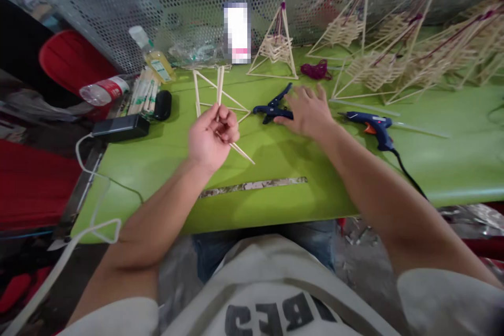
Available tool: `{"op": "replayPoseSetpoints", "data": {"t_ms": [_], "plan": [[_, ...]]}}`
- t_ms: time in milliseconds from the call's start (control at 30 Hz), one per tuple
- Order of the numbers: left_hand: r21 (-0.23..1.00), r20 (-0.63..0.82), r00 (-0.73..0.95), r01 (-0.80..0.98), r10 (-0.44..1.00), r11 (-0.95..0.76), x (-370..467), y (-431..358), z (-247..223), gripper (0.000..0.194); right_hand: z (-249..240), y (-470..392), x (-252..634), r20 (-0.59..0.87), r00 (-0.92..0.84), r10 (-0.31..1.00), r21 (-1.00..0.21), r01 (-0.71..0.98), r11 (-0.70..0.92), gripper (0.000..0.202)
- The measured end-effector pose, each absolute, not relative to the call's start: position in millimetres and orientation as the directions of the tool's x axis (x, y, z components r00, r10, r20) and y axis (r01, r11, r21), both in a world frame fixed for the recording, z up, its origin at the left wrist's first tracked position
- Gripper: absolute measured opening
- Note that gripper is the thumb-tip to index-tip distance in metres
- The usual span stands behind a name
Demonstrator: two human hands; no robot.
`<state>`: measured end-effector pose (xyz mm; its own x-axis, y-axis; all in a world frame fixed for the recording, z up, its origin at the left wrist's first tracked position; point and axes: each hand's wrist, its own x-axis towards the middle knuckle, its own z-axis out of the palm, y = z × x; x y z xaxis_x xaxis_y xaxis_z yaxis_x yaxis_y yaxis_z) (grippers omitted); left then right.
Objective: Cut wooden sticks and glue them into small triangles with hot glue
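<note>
My left hand (pixel 214 134) is closed around a few thin wooden sticks (pixel 220 85), which poke out above the fingers and below toward the table. Behind it, a frame of joined sticks (pixel 197 95) lies on the green table, partly hidden by the hand. My right hand (pixel 309 110), fingers spread, reaches over the handle end of a dark blue plier-like clamp (pixel 271 110). Whether it touches the clamp I cannot tell. To its right rests a blue glue gun (pixel 372 125) with an orange trigger and a clear glue stick in its back.
Several finished stick pyramids (pixel 273 47) stand along the back and right. Purple yarn (pixel 316 69) lies near them. A patterned strip (pixel 254 186) is at the front. On the left are a bottle (pixel 159 64), wrapped sticks (pixel 142 92), a black box (pixel 120 127) and a cable (pixel 81 155).
</note>
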<state>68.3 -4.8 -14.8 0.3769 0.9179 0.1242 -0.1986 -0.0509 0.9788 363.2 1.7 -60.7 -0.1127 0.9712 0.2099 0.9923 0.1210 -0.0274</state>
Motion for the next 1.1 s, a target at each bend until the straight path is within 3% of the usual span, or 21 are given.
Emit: {"op": "replayPoseSetpoints", "data": {"t_ms": [100, 200, 300, 400, 467, 533, 633, 733, 867, 1100], "plan": [[0.960, 0.080, 0.385, -0.280, 0.920, 0.033, 74.7, -14.0, -13.0, 0.049, -46.6, -21.4, 330.3, 0.332, -0.208, 0.920, -0.212, 0.934, 0.287, 0.080], [0.891, 0.005, 0.397, -0.418, 0.918, 0.176, 79.7, -24.5, -8.8, 0.044, -40.9, -45.7, 285.8, 0.131, -0.438, 0.890, -0.623, 0.662, 0.417, 0.061], [0.791, -0.017, 0.428, -0.547, 0.904, 0.274, 78.9, -29.5, -4.5, 0.039, -46.6, -60.0, 254.2, 0.151, -0.455, 0.877, -0.779, 0.492, 0.389, 0.037], [0.753, -0.005, 0.407, -0.600, 0.914, 0.271, 72.4, -23.3, -6.4, 0.035, -52.8, -62.8, 249.1, 0.218, -0.487, 0.846, -0.825, 0.371, 0.427, 0.028], [0.804, 0.002, 0.335, -0.560, 0.942, 0.197, 67.1, -16.1, -12.8, 0.035, -53.4, -60.7, 257.0, 0.251, -0.488, 0.836, -0.846, 0.308, 0.435, 0.032], [0.913, 0.024, 0.248, -0.401, 0.968, 0.080, 63.6, -11.5, -21.9, 0.031, -52.2, -56.5, 268.3, 0.259, -0.404, 0.877, -0.875, 0.286, 0.390, 0.037], [1.000, 0.018, 0.259, 0.019, 0.966, -0.023, 65.0, -15.3, -35.5, 0.026, -51.6, -47.8, 282.9, 0.237, -0.239, 0.942, -0.898, 0.317, 0.306, 0.038], [0.938, 0.045, 0.364, 0.305, 0.930, -0.165, 72.0, -24.8, -45.6, 0.030, -55.3, -39.3, 289.8, 0.201, -0.191, 0.961, -0.898, 0.355, 0.259, 0.038], [0.747, 0.155, 0.404, 0.549, 0.901, -0.375, 78.9, -27.9, -54.6, 0.022, -63.6, -33.7, 291.4, 0.212, -0.209, 0.955, -0.880, 0.384, 0.279, 0.032], [0.704, 0.112, 0.518, 0.561, 0.848, -0.436, 80.0, -21.4, -57.2, 0.023, -68.6, -38.0, 293.0, 0.257, -0.251, 0.933, -0.853, 0.394, 0.341, 0.018]]}}
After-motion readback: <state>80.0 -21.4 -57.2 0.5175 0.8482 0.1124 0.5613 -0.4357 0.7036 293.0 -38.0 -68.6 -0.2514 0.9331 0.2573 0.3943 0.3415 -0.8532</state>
